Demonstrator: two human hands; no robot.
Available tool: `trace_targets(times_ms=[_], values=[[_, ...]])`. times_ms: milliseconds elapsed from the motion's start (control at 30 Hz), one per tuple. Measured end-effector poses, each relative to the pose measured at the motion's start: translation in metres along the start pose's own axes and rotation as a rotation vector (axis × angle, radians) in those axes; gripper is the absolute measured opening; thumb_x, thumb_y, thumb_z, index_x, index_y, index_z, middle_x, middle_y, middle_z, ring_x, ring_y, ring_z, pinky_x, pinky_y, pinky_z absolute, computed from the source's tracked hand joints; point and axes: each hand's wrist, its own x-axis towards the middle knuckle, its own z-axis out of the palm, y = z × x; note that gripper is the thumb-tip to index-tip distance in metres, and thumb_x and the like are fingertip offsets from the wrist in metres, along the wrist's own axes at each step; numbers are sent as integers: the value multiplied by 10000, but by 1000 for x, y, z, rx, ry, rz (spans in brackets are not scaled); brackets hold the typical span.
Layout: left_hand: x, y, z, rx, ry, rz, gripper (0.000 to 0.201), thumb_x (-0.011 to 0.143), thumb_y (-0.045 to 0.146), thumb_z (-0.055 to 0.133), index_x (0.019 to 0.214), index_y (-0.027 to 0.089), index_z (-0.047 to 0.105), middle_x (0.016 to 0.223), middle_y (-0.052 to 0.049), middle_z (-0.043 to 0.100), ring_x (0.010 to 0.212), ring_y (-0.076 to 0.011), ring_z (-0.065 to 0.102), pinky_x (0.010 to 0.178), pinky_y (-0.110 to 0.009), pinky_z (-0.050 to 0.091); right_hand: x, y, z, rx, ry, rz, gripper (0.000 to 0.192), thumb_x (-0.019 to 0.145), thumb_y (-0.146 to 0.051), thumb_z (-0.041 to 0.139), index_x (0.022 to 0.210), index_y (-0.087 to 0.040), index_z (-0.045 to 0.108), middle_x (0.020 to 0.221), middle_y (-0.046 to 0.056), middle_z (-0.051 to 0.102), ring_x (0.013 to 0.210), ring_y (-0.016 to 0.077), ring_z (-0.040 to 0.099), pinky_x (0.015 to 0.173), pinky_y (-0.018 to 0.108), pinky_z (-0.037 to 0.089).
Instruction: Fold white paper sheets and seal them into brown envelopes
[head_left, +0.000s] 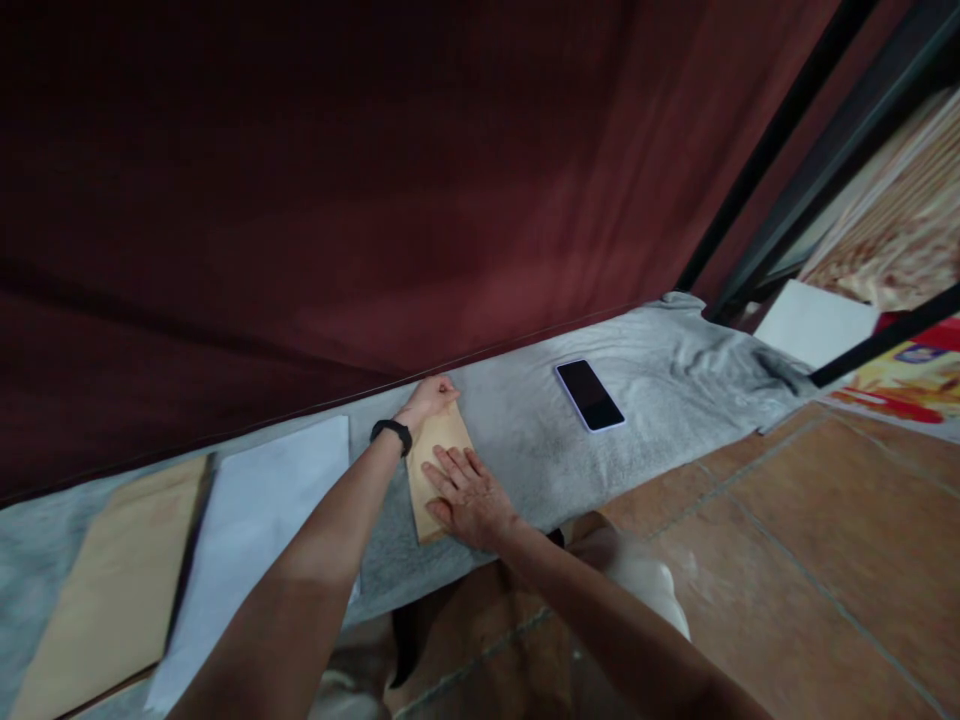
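Note:
A small tan paper envelope (pixel 441 440) lies on the grey cloth (pixel 525 440) that covers a low bench. My left hand (pixel 429 398), with a black band on its wrist, pinches the envelope's far top edge. My right hand (pixel 469 495) lies flat on the envelope's near part, fingers spread, pressing it down. Most of the envelope's lower half is hidden under that hand.
A phone (pixel 589 394) with a dark screen lies on the cloth to the right. A white sheet (pixel 255 530) and a larger tan sheet (pixel 112 590) lie to the left. A dark red curtain (pixel 337 180) hangs behind. Tiled floor (pixel 810 560) is at right.

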Motion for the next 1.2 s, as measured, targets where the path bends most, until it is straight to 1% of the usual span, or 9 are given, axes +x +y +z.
trace_targets(times_ms=[133,233,300,400,467,633,833,1000,1200], values=[[-14,0,14,132,137,91,112,811,293,637,850,189,650,1007,-109,696,1065,-276,619,913,-404,489,-1,0,2,-11,12,0,555,1001,-427,528,1499,-188,469,1591,128,407,1462,283,387,1226,492,273],[-42,-2,24,281,230,257,358,924,295,525,1247,165,607,1417,-157,563,1359,-284,466,1123,-465,378,-1,1,5,-29,21,-4,520,991,-433,546,1439,-170,544,1513,139,517,1425,292,441,1221,490,285],[-66,-9,28,432,161,417,456,1007,345,386,1410,168,509,1525,-132,485,1431,-239,409,1189,-448,329,0,2,6,-40,15,-8,466,972,-437,579,1334,-150,637,1411,148,613,1396,303,472,1223,489,282],[-95,-26,27,611,-46,484,517,1048,402,253,1478,208,463,1595,-73,418,1508,-210,301,1248,-448,235,1,2,5,-34,1,-29,364,950,-418,617,1206,-176,711,1326,125,671,1396,305,467,1229,496,270],[-100,-35,23,674,-110,453,554,1054,409,193,1528,210,398,1630,-59,361,1531,-197,250,1261,-449,202,1,2,4,-21,5,-34,345,956,-398,613,1221,-197,702,1353,110,656,1402,295,460,1229,495,269],[-70,-46,9,738,-133,370,621,1049,437,130,1585,161,277,1665,-75,269,1542,-179,214,1264,-412,201,1,-2,-2,-17,-3,-3,440,973,-400,587,1352,-180,616,1465,141,566,1399,300,463,1205,508,307],[-44,-49,-1,799,-118,448,625,1045,448,143,1592,172,263,1661,-65,280,1540,-169,220,1275,-396,162,6,1,-8,192,-7,68,369,978,-282,545,1328,-175,588,1433,148,575,1374,264,477,1195,479,337],[-60,-48,3,795,-136,480,626,1046,441,156,1587,148,269,1662,-85,274,1545,-171,203,1277,-392,147,10,17,-6,534,148,336,327,1031,-248,338,1268,-210,560,1218,108,656,1182,203,609,1052,382,484],[-98,-40,15,749,-171,486,605,1043,427,211,1562,139,326,1646,-109,310,1543,-198,214,1269,-408,172,15,32,-2,531,195,511,429,1045,-309,245,1363,-171,499,1334,146,603,1280,215,544,1099,385,443]])
